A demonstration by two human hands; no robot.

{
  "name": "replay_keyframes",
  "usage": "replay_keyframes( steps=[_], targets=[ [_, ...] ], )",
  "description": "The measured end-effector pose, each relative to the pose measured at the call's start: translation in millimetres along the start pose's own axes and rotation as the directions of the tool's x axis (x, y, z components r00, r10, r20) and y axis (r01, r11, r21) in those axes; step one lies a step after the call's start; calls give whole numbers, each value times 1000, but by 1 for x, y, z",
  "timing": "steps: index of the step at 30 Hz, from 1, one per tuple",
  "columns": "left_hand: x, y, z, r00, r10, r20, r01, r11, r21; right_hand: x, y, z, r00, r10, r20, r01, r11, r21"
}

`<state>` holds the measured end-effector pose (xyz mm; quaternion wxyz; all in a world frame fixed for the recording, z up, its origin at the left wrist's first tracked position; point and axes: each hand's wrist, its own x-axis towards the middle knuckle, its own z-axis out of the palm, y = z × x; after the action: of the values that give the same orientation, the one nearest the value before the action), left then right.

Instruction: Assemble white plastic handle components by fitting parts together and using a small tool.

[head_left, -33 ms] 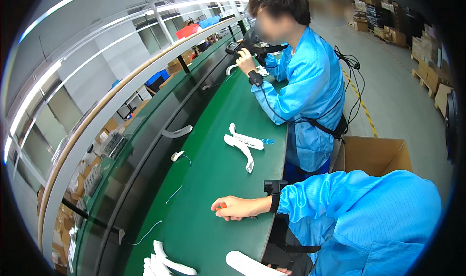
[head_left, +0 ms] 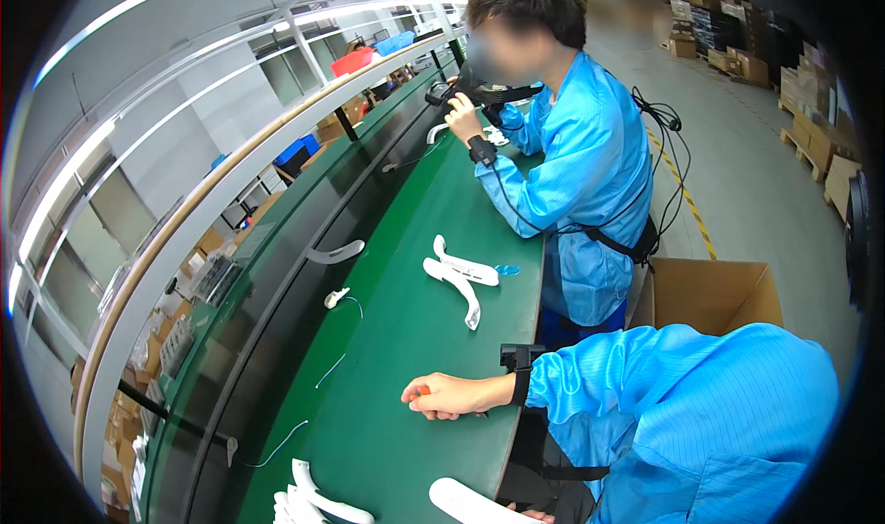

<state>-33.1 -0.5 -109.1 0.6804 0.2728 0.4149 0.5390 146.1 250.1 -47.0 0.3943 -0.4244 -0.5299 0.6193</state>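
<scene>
My right hand [head_left: 452,395] rests over the green work surface [head_left: 387,367] with its fingers curled, and a small orange-red thing [head_left: 425,393] shows between them. At the lower edge lies a long white curved plastic piece [head_left: 470,501]. The fingertips of my left hand [head_left: 535,516] show at its end, gripping it; most of that hand is out of the picture. Several more white curved pieces [head_left: 318,501] are heaped at the bottom left. Farther up, two white curved pieces [head_left: 461,280] lie crossed beside a small blue strip [head_left: 507,270].
Along the left runs a dark guard rail [head_left: 277,312]. Near it are a single curved piece [head_left: 336,253], a small white part with a thin cord [head_left: 336,297] and loose cords [head_left: 281,441]. A co-worker in blue [head_left: 590,155] sits beyond. An open carton [head_left: 710,294] stands at right.
</scene>
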Motion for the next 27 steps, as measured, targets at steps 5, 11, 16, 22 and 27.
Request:
replay_keyframes(
  steps=[5, 11, 16, 22, 27],
  targets=[
    [-8, 8, 22, 995, 100, -5, -100, 993, -70, -1, 9, -8, 996, 18, -91, -7, 993, 122],
    [-4, 12, 22, 998, 55, -23, -53, 995, 90, -15, 3, -9, 990, -47, -133, 68, 985, 159],
    [4, 5, 31, 998, 52, -26, -46, 982, 181, -31, 0, -4, 952, -306, -20, 306, 945, 116],
    [9, 2, 20, 992, 128, -1, -122, 946, 300, -43, 1, 8, 955, -277, 104, 258, 952, 164],
    [13, -3, 16, 980, 180, 84, -181, 983, 0, -52, 8, 21, 927, -318, 200, 264, 930, 254]
  ],
)
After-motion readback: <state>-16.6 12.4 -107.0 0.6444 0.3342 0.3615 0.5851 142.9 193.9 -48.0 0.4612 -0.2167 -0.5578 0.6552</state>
